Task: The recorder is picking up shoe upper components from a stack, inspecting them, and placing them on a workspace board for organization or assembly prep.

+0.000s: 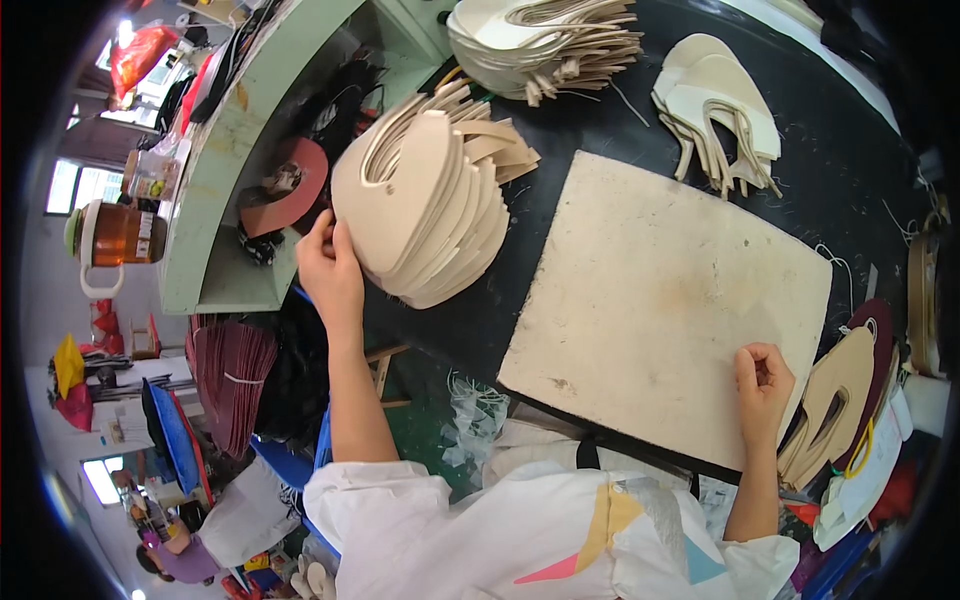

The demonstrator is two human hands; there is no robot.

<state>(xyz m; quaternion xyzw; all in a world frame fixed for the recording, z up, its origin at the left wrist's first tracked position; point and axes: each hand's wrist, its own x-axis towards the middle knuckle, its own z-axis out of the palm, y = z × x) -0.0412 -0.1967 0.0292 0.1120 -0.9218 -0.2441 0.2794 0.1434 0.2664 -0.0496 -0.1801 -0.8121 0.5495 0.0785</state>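
Observation:
My left hand [333,268] is at the left edge of a fanned stack of beige shoe uppers [405,200]. Its thumb and fingers are bent together against that edge; whether they pinch a piece is hidden. The uppers are flat, curved pieces, each with a U-shaped cutout. My right hand [764,388] rests with curled fingers on the right part of a pale, worn square board [660,300]. Anything inside those fingers is too small or hidden to make out. The board lies on a black tabletop [450,345] in front of me.
More beige uppers stand in a bundle [545,45] at the back and a smaller pile [720,105] at the back right. A green shelf [215,180] borders the left side. Beige and maroon pieces [835,400] lie right of the board. A person [180,560] is far off, lower left.

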